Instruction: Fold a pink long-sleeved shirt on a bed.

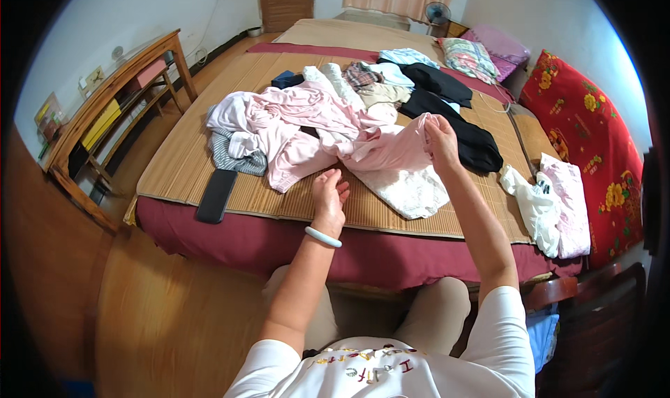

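Note:
My right hand (442,141) is closed on the edge of a pink garment (391,146) and lifts that end above the mat. The rest of it trails left into the pile, and its exact kind cannot be made out. My left hand (329,194), with a pale bangle at the wrist, is just below the garment's lower edge. Its fingers are loosely curled and apart, holding nothing visible. Beneath the lifted cloth lies a white lacy garment (408,192). Further left are more pink clothing (289,112) and a grey striped garment (241,153).
A dark phone (217,196) rests near the bed's front left edge. Black clothes (460,136) lie beyond my right hand. A white plastic bag (534,206) sits at the right beside a folded pink cloth (567,209). A red floral bundle (583,129) leans against the wall.

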`<action>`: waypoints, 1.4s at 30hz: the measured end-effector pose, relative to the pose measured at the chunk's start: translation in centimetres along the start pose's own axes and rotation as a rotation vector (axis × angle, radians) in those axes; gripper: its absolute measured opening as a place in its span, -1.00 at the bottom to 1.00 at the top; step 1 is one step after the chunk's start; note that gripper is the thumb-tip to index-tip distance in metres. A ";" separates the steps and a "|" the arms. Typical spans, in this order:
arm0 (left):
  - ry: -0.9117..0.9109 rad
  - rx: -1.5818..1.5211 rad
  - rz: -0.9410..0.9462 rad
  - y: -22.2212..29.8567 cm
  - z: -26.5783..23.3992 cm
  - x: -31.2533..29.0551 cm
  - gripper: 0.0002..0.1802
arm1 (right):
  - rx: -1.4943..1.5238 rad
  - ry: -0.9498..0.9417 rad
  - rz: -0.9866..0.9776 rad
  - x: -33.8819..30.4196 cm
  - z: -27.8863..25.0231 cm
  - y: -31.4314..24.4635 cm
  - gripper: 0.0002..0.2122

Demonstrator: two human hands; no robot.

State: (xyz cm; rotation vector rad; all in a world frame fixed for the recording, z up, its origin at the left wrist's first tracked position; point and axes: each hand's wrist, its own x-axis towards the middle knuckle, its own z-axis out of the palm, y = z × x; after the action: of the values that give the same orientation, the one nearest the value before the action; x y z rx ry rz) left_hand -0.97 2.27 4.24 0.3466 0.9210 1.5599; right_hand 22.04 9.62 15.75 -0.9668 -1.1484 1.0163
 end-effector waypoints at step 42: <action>0.031 1.133 1.073 3.7 -1.2 -0.9 -0.85 | -0.808 -0.065 0.149 -13.6 -7.7 8.1 -0.66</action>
State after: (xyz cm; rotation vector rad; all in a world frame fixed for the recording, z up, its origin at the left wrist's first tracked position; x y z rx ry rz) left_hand -4.15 1.18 6.38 1.8536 1.7455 1.7663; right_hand 27.10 -2.03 3.47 -1.6792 -1.6027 0.6888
